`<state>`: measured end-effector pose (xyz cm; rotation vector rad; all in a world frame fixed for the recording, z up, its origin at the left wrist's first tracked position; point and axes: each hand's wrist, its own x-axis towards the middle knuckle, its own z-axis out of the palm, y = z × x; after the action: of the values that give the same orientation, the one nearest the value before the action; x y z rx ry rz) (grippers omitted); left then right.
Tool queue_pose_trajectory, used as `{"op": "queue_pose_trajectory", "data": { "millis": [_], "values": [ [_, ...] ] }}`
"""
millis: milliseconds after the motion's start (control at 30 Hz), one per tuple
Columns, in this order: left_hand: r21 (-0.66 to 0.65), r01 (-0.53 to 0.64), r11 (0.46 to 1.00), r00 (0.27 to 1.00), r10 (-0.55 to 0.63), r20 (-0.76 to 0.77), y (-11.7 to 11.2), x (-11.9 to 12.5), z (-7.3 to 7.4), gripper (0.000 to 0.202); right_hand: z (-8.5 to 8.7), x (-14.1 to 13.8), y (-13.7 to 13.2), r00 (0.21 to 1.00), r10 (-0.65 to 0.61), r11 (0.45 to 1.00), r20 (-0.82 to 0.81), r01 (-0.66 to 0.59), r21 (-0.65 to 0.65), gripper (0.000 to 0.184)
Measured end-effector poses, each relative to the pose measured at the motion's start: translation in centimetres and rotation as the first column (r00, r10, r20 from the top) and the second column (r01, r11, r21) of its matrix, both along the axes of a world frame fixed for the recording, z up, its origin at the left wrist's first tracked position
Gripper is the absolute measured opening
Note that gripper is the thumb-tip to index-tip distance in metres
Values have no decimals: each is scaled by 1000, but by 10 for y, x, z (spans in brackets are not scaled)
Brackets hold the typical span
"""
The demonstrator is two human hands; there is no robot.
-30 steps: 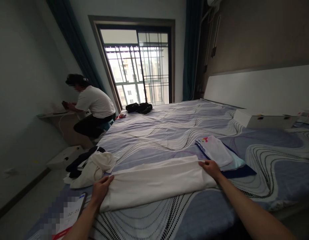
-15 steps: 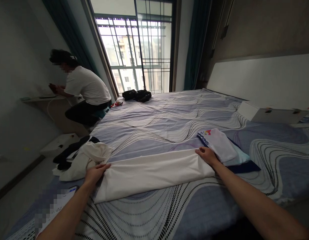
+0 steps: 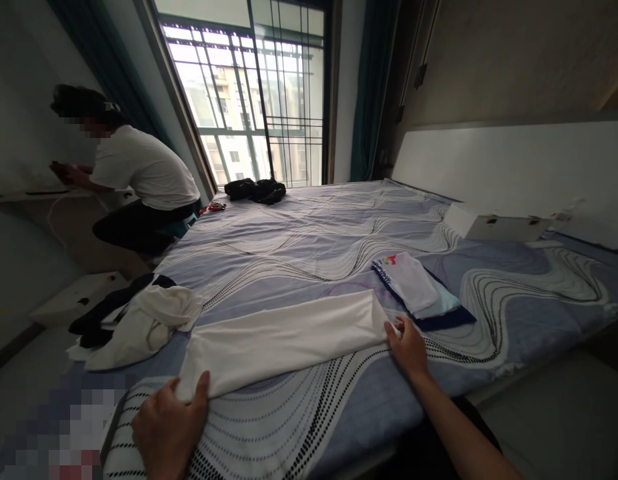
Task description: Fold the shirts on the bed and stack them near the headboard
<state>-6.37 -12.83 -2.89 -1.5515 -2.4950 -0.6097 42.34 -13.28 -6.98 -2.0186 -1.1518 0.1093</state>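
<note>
A long folded white cloth (image 3: 283, 340) lies across the near part of the bed (image 3: 339, 233). My left hand (image 3: 169, 427) grips its near left corner, thumb on top of the fabric. At the cloth's right end, my right hand (image 3: 407, 345) pinches the near corner with closed fingers. Just beyond that hand sits a small stack of folded clothes (image 3: 419, 293), white on top of pale blue and dark blue.
A heap of white and black clothes (image 3: 133, 320) lies at the bed's left edge. Dark garments (image 3: 253, 190) rest at the far side by the window. A white box (image 3: 493, 225) sits by the headboard. A person in a white shirt (image 3: 139, 180) crouches at a shelf on the left.
Both my hands have slid from the cloth's far edge down to its near edge and corners. The view has shifted left and closer.
</note>
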Motion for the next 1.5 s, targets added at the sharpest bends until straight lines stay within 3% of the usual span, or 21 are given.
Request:
{"op": "queue_pose_trajectory", "data": {
  "millis": [67,133,200,267,367,433,500,567,600,667,700,767,833,900,1033,1200,1367,1500],
  "values": [
    [-55,-36,998,999,37,8,3,-2,4,90,3,-9,5,999,-28,997,27,29,-67,68],
    [-90,31,995,998,-26,52,8,2,10,86,8,-16,13,1000,13,993,-1,-13,-115,60],
    [-99,140,985,979,-123,160,12,6,17,78,13,-19,19,994,81,992,-75,-88,-90,49],
    [-78,178,981,948,-150,280,10,6,24,73,16,-16,19,975,134,990,-175,-138,-7,47],
    [-82,132,988,921,-92,379,-9,-6,33,69,19,0,0,946,193,980,-262,-175,90,49],
    [-110,100,989,937,-56,344,-31,-15,32,68,20,9,-20,964,169,985,-203,-169,19,45],
    [-59,79,995,979,-66,194,-51,-15,28,67,24,7,-42,997,73,992,-31,-75,-98,42],
    [114,164,980,986,-165,0,-62,1,22,63,31,-13,-58,984,19,994,176,0,-108,45],
    [203,257,945,966,-245,-83,-63,16,20,59,35,-31,-62,965,47,996,257,-27,-80,48],
    [301,474,828,880,-454,-139,-53,55,14,50,44,-80,-60,915,233,972,329,-226,-60,54],
    [282,564,776,824,-549,-138,-44,77,11,49,47,-106,-55,873,366,930,322,-351,-108,57],
    [126,695,707,718,-689,-97,-24,116,4,52,48,-155,-40,796,551,832,250,-501,-239,62],
    [-65,697,714,713,-700,-37,-7,142,-3,54,43,-187,-23,765,614,773,193,-534,-343,64],
    [-197,647,736,751,-661,-3,5,150,-8,57,36,-195,-9,763,619,761,189,-522,-384,65],
    [-256,571,780,807,-591,-1,14,129,-7,61,29,-164,5,794,553,808,252,-437,-394,62],
    [-248,425,871,893,-448,-44,22,85,-5,62,25,-108,6,864,373,883,340,-217,-416,64],
    [-293,329,898,921,-374,-111,25,47,-4,62,14,-64,3,878,305,890,369,-125,-438,61],
    [-312,310,898,914,-372,-163,23,33,-1,63,5,-41,1,890,265,891,371,-79,-446,61]
  ]
}}
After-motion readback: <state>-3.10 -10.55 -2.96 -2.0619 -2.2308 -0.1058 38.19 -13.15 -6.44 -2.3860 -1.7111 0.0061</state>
